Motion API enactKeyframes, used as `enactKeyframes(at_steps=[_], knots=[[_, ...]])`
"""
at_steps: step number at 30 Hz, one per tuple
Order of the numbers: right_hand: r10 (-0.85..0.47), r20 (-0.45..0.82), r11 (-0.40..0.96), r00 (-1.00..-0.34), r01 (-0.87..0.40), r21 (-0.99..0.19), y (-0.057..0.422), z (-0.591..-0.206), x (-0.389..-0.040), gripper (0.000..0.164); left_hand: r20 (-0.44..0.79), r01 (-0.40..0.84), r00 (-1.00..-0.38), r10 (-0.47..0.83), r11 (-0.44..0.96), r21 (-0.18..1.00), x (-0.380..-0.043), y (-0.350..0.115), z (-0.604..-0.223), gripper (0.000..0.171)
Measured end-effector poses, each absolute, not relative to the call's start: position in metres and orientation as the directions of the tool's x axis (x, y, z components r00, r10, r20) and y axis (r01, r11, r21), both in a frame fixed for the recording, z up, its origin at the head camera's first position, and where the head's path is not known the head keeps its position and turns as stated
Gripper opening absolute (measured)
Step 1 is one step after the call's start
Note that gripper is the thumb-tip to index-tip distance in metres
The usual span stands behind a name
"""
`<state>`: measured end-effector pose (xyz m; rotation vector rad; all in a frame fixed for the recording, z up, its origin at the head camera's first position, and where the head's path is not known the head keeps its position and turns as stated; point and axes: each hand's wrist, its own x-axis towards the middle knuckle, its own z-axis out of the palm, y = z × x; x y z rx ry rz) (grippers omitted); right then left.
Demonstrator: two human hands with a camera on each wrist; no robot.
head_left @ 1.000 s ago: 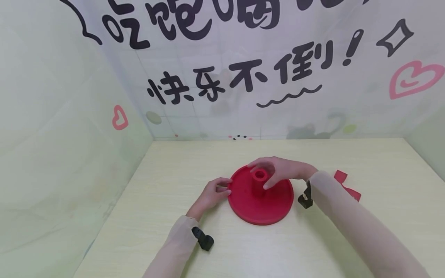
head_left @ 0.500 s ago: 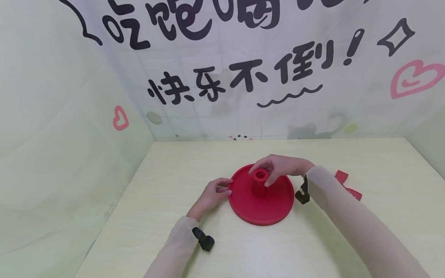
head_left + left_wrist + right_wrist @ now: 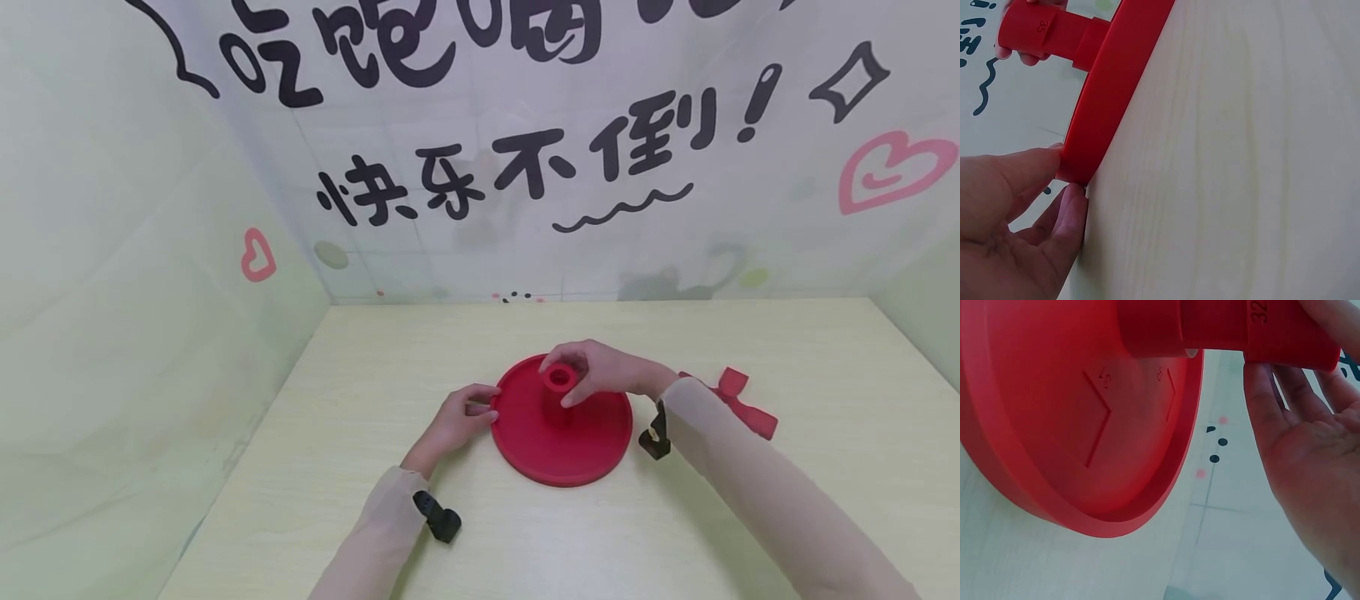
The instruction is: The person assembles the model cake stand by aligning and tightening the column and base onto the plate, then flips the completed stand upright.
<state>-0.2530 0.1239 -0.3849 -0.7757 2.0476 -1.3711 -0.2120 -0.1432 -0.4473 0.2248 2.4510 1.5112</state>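
Can see a red bow-shaped piece on the right part of the pale bench, partly covered. Behind the bench, notice a light cloth backdrop with black characters; just above its far edge, a yellow-green dot. Left of the bench, find a small pink heart; above its far right corner, a larger heart.

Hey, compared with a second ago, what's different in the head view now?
The right hand has shifted slightly at the red post, its thumb now a touch farther left. The right sleeve has moved slightly toward the person, uncovering more of the red flat piece beyond it. The left hand stays on the red disc's rim.
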Motion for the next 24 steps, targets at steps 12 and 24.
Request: enactKeyframes(at_steps=[12, 24], knots=[[-0.673, -0.093, 0.332, -0.734, -0.188, -0.924, 0.124, -0.387, -0.246, 0.055, -0.134, 0.000, -0.958, 0.254, 0.466, 0.885, -0.211, -0.141, -0.445, 0.036], [-0.680, -0.090, 0.297, -0.728, -0.160, -0.942, 0.141, -0.385, -0.244, 0.054, -0.126, 0.008, -0.956, 0.263, 0.454, 0.891, -0.212, -0.143, -0.446, 0.035]])
